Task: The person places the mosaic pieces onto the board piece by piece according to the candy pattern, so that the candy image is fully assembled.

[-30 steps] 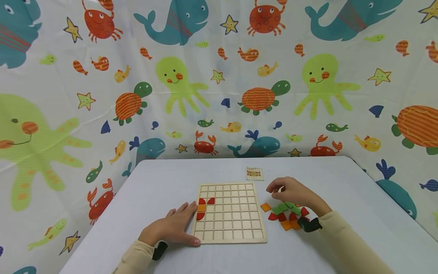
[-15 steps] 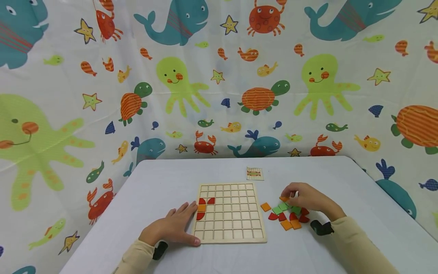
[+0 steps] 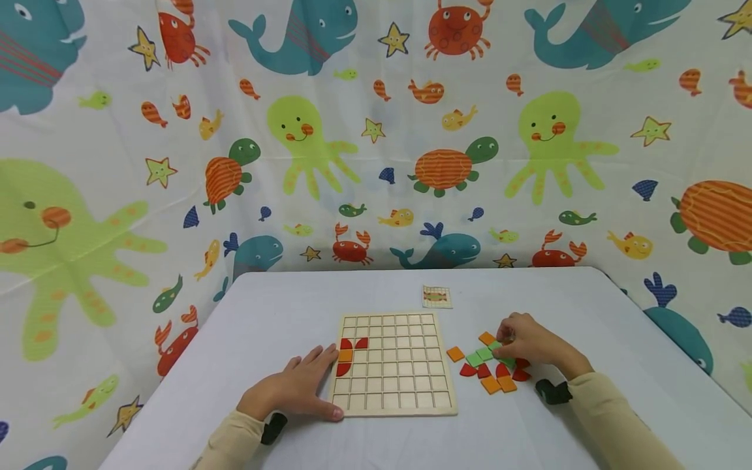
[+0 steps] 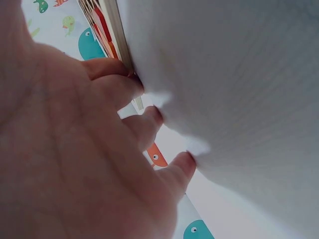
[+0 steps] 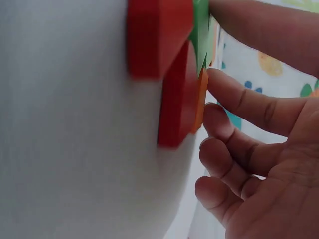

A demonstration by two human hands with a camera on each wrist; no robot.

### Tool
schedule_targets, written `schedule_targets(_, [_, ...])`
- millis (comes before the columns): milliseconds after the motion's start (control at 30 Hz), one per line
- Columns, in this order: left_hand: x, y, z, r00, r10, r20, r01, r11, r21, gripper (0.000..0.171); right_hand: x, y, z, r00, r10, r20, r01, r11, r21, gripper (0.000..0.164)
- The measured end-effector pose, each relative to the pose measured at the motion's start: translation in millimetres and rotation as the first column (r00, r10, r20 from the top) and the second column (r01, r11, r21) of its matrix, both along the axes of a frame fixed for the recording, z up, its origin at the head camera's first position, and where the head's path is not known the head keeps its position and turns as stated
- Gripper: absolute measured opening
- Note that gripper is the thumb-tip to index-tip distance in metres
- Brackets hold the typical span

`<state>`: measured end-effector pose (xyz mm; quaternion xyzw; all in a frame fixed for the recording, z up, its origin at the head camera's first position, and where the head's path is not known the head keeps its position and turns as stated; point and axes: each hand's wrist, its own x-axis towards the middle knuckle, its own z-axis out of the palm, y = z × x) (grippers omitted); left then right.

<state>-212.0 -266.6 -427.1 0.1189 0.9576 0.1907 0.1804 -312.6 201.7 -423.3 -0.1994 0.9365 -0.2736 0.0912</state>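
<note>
In the head view a wooden grid board (image 3: 399, 378) lies on the white table. Three red rounded pieces (image 3: 343, 369) and one orange square (image 3: 345, 356) sit in cells near its left edge. My left hand (image 3: 296, 386) rests beside the board, fingers spread along the left edge and thumb at the near-left corner. My right hand (image 3: 531, 341) reaches into the loose pieces right of the board. In the right wrist view its thumb and index finger stand apart, tips against a green piece (image 5: 201, 30) and an orange piece (image 5: 200, 99). Red pieces (image 5: 177, 99) show in front.
More orange squares (image 3: 490, 384), green squares (image 3: 473, 359) and red pieces (image 3: 468, 370) are scattered between the board and my right hand. A small card with a printed grid picture (image 3: 437, 297) lies behind the board. A curtain with sea animals (image 3: 376, 130) hangs behind the table.
My right hand has come down to the right into the pile. The orange square at its fingertips half a second ago now lies to its left. My left hand stays put.
</note>
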Motion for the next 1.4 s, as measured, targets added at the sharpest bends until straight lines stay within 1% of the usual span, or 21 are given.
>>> schedule_targets(167, [-0.6,0,0.8,1.000,-0.003,-0.006,0.003,1.000,0.001,0.120,-1.5,-2,0.1,1.000,0.001,0.017,-0.001,1.000,0.000,0.023])
schedule_targets(367, [1.0,0,2.9,1.000,-0.008,-0.007,0.008,1.000,0.003,0.120,-1.6,-4,0.5,0.999,-0.012,0.050,0.015,0.999,-0.050,0.022])
schedule_targets(633, [1.7,0,4.6,1.000,-0.014,-0.011,0.014,1.000,0.010,0.120,-4.9,2,-0.7,0.999,-0.038,0.012,0.040,0.988,-0.146,0.008])
schedule_targets(700, [1.9,0,4.2,1.000,-0.009,-0.010,0.009,1.000,0.012,0.120,-4.8,4,0.2,0.998,-0.064,0.019,0.066,0.983,-0.170,0.011])
schedule_targets(767, [2.3,0,4.2,1.000,-0.004,-0.009,0.004,1.000,0.011,0.120,-5.2,7,0.6,0.995,-0.089,0.033,0.094,0.978,-0.188,0.017])
schedule_targets(833, [2.6,1,4.5,1.000,0.000,-0.010,0.000,1.000,0.008,0.120,-6.0,10,0.4,0.990,-0.124,0.063,0.134,0.968,-0.210,0.022])
schedule_targets(900, [2.7,1,4.7,1.000,0.002,-0.010,-0.002,1.000,0.007,0.121,-7.0,13,0.3,0.987,-0.132,0.089,0.150,0.959,-0.239,0.026])
schedule_targets(1000, [2.8,1,4.8,1.000,0.006,-0.010,-0.006,1.000,0.006,0.121,-8.4,15,-0.4,0.981,-0.132,0.140,0.170,0.935,-0.310,0.031])
schedule_targets(1033, [2.7,1,4.6,1.000,0.007,-0.010,-0.007,1.000,0.005,0.121,-8.7,15,-0.6,0.980,-0.120,0.157,0.168,0.926,-0.337,0.033])
schedule_targets(1167, [2.6,1,3.7,1.000,0.015,-0.006,-0.015,1.000,0.004,0.121,-8.8,11,-0.8,0.968,-0.080,0.240,0.185,0.870,-0.457,0.037])
schedule_targets(1267, [2.2,1,2.9,1.000,0.014,-0.004,-0.014,1.000,0.003,0.121,-7.6,3,0.1,0.957,-0.044,0.287,0.196,0.827,-0.527,0.038])
schedule_targets(1400, [2.3,0,2.1,1.000,0.007,-0.002,-0.007,1.000,0.002,0.121,-5.6,-9,1.4,0.949,0.000,0.316,0.194,0.789,-0.583,0.036])
